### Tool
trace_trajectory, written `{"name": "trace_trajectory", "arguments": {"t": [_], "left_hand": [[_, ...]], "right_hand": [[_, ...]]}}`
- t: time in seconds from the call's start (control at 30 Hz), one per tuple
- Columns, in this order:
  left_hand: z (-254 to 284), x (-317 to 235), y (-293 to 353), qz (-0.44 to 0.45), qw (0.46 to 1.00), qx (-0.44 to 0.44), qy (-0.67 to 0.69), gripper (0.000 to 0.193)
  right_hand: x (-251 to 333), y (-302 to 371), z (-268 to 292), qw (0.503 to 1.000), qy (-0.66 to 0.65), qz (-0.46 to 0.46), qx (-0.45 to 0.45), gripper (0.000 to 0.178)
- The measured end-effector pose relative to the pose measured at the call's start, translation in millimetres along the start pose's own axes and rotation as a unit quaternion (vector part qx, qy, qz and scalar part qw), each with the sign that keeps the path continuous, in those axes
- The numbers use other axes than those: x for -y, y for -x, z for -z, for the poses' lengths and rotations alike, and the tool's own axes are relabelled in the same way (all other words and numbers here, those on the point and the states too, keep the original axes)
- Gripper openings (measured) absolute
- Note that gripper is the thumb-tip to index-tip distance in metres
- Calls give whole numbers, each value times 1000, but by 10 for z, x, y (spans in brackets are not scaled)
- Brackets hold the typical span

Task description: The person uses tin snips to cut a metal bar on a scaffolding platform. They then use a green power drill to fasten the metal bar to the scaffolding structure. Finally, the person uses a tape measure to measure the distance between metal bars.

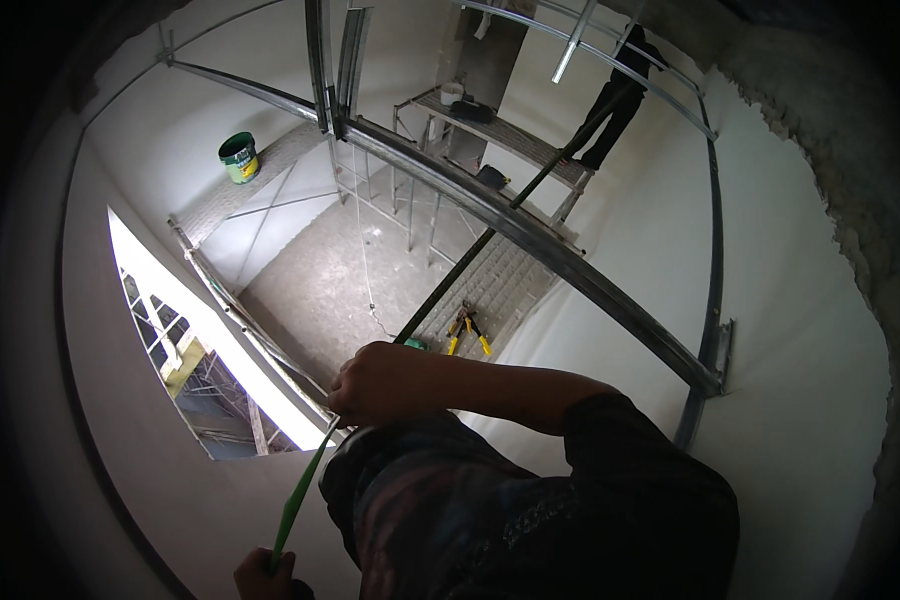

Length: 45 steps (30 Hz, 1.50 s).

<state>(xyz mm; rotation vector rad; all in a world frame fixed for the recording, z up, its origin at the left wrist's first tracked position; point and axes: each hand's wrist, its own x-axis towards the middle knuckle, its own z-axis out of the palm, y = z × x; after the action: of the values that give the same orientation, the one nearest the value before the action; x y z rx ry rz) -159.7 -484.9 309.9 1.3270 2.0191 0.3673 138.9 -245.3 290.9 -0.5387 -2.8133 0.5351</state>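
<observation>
My right hand (375, 385), its arm reaching across my body from the right, is closed round a long narrow green strip (298, 500). Lower down at the left, my left hand (262, 575) grips the same strip near the bottom edge. Beyond my right hand the strip looks dark and slants up to the right, passing behind a metal channel beam (570, 265). Its far end reaches toward a person (615, 95) in dark clothes at the upper right. Yellow-handled snips (467, 330) lie on the scaffold boards just past my right hand.
Metal rails, one a curved double rail (610, 55), cross overhead. A green bucket (238, 158) stands on a plank at the left. The other person stands on a scaffold platform (510, 135) holding a pale bucket (451, 93). A window opening (195, 350) lies left; the floor (320, 265) is far below.
</observation>
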Motion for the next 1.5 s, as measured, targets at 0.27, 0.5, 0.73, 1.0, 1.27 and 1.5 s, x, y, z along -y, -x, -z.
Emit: {"name": "trace_trajectory", "arguments": {"t": [0.27,0.5,0.73,1.0,1.27,1.5], "left_hand": [[64,1,165,-1,998,-56,30,31],[69,100,276,41,991,-126,-2,34],[-731,1013,-221,-98,954,-276,69,11],[-1588,1535,-575,-45,919,-390,49,18],[-1441,1385,-659,40,880,-446,161,43],[-1074,918,-534,102,832,-502,214,47]], "right_hand": [[103,-68,278,1000,20,5,3,26],[8,-292,486,989,129,9,-69,28],[-128,-816,838,971,192,9,-142,30],[-105,-903,821,971,195,2,-134,29],[-176,-694,309,988,155,10,-10,30],[-177,-663,328,987,158,10,3,31]]}}
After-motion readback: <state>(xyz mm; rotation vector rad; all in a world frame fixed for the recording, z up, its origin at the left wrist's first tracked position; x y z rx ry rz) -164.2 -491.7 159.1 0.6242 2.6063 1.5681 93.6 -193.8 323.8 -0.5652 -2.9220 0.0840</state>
